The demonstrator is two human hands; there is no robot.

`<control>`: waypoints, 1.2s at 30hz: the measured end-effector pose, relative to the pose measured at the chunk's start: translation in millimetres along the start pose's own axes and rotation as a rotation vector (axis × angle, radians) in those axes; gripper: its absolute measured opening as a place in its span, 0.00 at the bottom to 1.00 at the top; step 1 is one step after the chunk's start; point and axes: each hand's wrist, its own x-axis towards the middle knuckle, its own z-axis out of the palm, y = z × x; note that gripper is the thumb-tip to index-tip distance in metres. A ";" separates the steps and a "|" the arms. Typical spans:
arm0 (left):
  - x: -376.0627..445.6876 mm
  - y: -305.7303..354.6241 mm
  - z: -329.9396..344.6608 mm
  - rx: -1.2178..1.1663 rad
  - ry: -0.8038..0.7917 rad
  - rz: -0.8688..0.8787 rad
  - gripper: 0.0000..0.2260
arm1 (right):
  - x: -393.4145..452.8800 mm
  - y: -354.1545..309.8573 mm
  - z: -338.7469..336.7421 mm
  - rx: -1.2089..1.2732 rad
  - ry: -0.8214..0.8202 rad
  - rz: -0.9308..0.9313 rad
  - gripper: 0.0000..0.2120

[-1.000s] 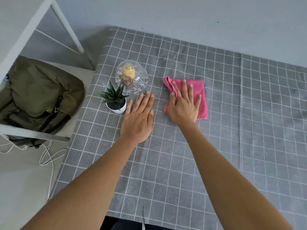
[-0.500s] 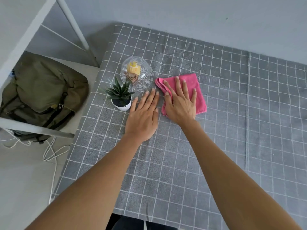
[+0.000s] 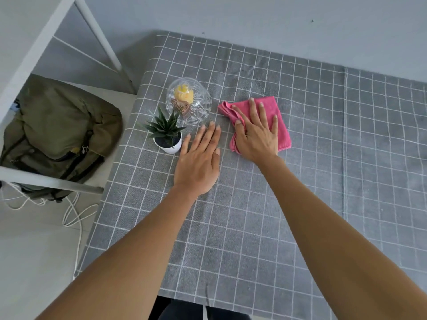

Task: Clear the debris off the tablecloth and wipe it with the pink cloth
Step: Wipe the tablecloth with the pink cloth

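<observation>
A grey tablecloth (image 3: 312, 181) with a white grid covers the table. The folded pink cloth (image 3: 280, 116) lies on it left of centre. My right hand (image 3: 256, 132) presses flat on the pink cloth with fingers spread, covering most of it. My left hand (image 3: 198, 162) lies flat on the bare tablecloth just to the left, palm down, fingers together, holding nothing. No loose debris shows on the cloth.
A clear glass bowl (image 3: 201, 112) holding a yellow item and a wooden piece stands beyond my left hand. A small potted succulent (image 3: 166, 135) sits beside it. Off the table's left edge are a white frame (image 3: 46, 181), an olive backpack (image 3: 57, 128) and white cables (image 3: 76, 215).
My right hand slid the pink cloth leftward toward the glass bowl, then a little back to the right. My left hand stayed flat in place.
</observation>
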 end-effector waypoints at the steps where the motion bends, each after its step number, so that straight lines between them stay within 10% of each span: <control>1: 0.0 0.0 -0.1 0.006 -0.002 0.000 0.24 | -0.6 -2.7 1.5 0.001 0.004 0.006 0.22; 20: -1.2 -6.1 1.3 -0.058 -0.024 0.040 0.24 | -71.3 53.2 -7.7 0.070 0.097 0.492 0.24; 36: -40.4 -17.2 -1.2 -0.021 -0.004 0.037 0.25 | -105.8 -12.2 21.9 -0.005 0.012 0.025 0.23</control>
